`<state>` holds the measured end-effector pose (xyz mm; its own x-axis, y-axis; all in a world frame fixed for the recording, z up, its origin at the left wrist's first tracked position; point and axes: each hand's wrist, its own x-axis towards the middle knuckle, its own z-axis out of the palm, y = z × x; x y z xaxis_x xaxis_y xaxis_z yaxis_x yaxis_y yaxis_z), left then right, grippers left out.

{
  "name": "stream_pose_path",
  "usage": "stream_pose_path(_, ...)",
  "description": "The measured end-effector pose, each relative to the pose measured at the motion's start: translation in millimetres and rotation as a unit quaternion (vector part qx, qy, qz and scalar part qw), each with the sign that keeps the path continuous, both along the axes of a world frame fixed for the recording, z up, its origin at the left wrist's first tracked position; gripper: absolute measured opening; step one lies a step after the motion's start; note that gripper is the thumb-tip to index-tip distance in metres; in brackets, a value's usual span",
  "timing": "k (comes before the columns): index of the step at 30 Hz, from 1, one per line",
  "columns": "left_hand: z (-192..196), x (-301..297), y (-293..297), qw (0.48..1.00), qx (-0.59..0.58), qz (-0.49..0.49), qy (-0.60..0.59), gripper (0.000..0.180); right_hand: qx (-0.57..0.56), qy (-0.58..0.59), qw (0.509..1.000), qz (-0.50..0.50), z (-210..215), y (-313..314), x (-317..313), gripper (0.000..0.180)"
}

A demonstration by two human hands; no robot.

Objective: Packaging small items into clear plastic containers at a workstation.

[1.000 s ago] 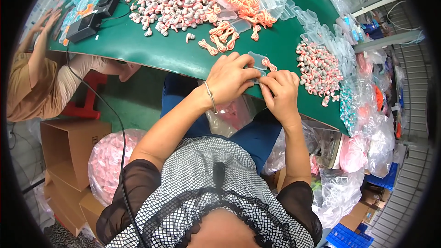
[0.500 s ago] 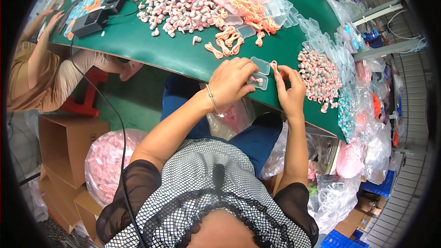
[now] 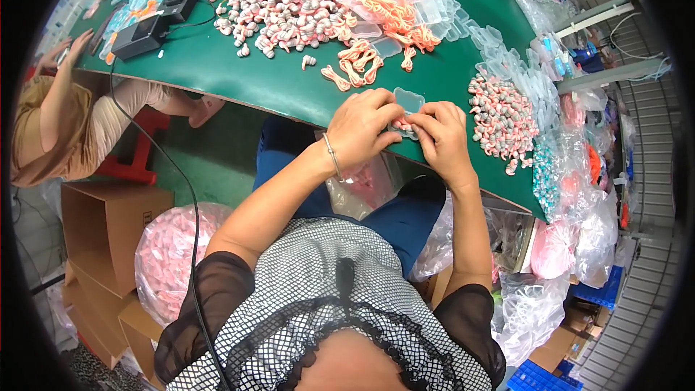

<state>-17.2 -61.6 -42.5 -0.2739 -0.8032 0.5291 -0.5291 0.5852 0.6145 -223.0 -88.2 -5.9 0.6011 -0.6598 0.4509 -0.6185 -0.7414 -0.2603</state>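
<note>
On the near edge of the green table, a small clear plastic box [image 3: 410, 100] lies with its lid hinged open away from me. My left hand [image 3: 364, 124] grips the left side of the box's base, thumb and fingers curled about it. From the other side my right hand [image 3: 445, 137] reaches over the base, its fingertips pinched at a small bundle of pinkish-orange cord [image 3: 405, 124]. Fingers cover most of that bundle and the small pieces in the base. Several tied cord bundles [image 3: 355, 63] rest just beyond my left hand.
A big heap of striped pink-and-grey pieces [image 3: 289, 0] covers the far table [image 3: 253, 87], beside loose orange cords [image 3: 391, 11]. Another heap [image 3: 501, 119] and clear boxes [image 3: 499, 54] lie right. A black cable [image 3: 170, 156] hangs left, near a co-worker's arm [image 3: 58, 94].
My right hand has moved left with the looped cord bundle, from beside the box to over its base. My left hand stays at the box.
</note>
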Motion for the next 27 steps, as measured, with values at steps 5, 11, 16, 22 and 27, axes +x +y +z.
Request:
stream_pose_path(5,-1,1,0,1.000,0.010,0.002,-0.005,0.036,0.021,0.000,1.000,0.003,2,1,1,0.023)
stream_pose_path(11,2,-1,-1,1.000,0.024,-0.009,-0.006,0.046,0.039,-0.005,0.997,-0.065,-4,-19,-5,0.026)
stream_pose_path(16,5,-2,1,0.999,0.020,0.015,0.025,0.063,0.123,-0.128,0.982,-0.057,-1,-10,-1,0.030)
stream_pose_path(22,3,-3,-2,1.000,-0.012,0.002,-0.021,0.044,0.096,-0.076,0.992,0.031,4,18,-6,0.037)
stream_pose_path(27,0,-7,-7,0.999,-0.028,0.018,-0.015,0.031,0.046,-0.105,0.993,-0.006,-17,9,0,0.030)
